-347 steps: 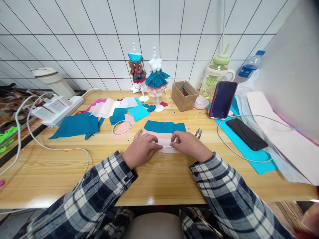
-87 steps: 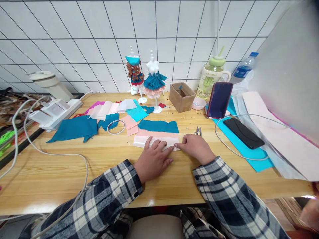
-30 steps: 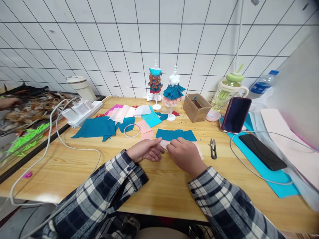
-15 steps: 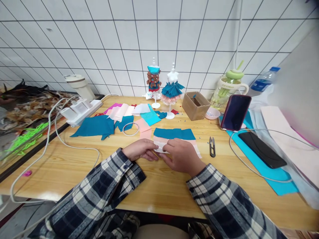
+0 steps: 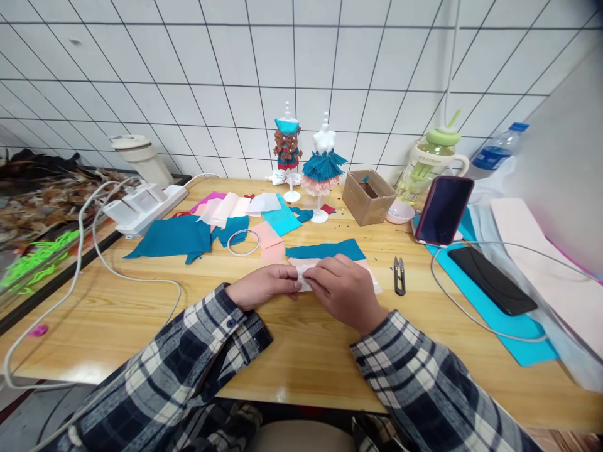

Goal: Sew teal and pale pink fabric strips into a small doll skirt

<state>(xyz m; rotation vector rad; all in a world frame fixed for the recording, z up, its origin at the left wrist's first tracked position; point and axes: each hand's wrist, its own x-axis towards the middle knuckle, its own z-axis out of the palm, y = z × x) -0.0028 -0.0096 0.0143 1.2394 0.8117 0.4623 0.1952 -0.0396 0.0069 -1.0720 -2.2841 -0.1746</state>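
Note:
My left hand (image 5: 266, 285) pinches the left end of a white paper strip (image 5: 304, 276) between thumb and fingers. Close beside it, my right hand (image 5: 346, 292) grips the same strip, its fingers bent over the paper and hiding part of it. Just behind both hands lies a dark teal paper strip (image 5: 330, 249), with pale pink paper (image 5: 372, 271) showing in front of it and to the right. A silver ring (image 5: 244, 252) rests behind my left hand, near light pink pieces (image 5: 272, 243). Small black snips (image 5: 399, 276) lie to the right of my right hand.
Two small dress forms (image 5: 288, 147) (image 5: 324, 169) in paper outfits stand at the back. Beside them are a cardboard box (image 5: 369, 204), a pink bowl (image 5: 400, 212) and an upright phone (image 5: 444, 210). A power strip (image 5: 151, 210) and cables lie left; another phone (image 5: 492, 281) lies right.
My hands have drawn slightly closer together on the white strip, and my left fingers have closed on its end. The teal strip's right end is tilted up a little. The view has shifted slightly.

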